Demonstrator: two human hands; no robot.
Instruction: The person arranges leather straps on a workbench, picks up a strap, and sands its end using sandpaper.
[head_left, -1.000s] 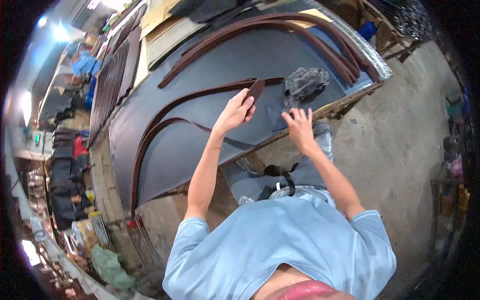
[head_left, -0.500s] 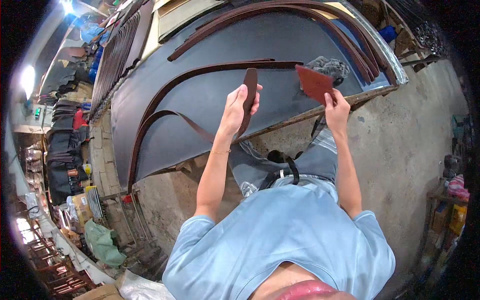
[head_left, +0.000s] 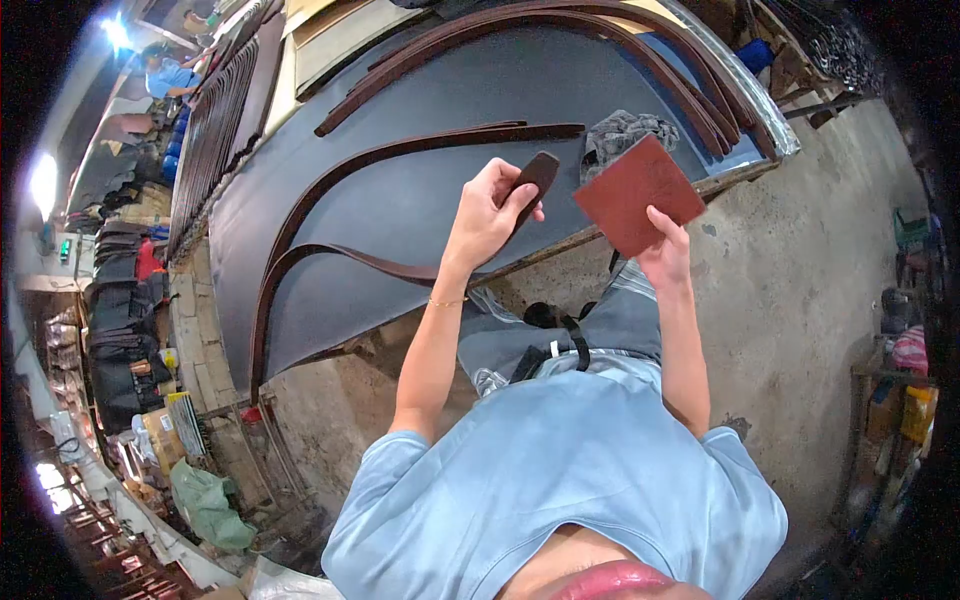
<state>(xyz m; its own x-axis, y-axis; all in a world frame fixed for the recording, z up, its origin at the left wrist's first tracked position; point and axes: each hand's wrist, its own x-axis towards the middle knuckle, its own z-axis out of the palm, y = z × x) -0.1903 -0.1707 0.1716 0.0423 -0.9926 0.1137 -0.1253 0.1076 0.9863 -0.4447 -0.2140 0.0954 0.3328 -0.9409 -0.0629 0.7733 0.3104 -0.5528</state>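
My left hand is closed round one end of a dark brown leather strap; its rounded tip sticks out past the thumb. From there the strap dips and curves left across the dark tabletop. Between thumb and fingers, my right hand grips a reddish-brown square sheet, its flat face turned up toward me. Whether it is sandpaper or leather I cannot tell. The sheet is apart from the strap. Just behind it on the table lies a crumpled grey cloth.
More brown straps lie curved along the far side of the table. At the left hangs a row of dark strips. A person in a blue shirt is at the far upper left. A shelf stands at the right.
My left hand has turned over, tipping the strap end to the right. The reddish sheet has swung from a tilted angle to face me. My view has shifted slightly.
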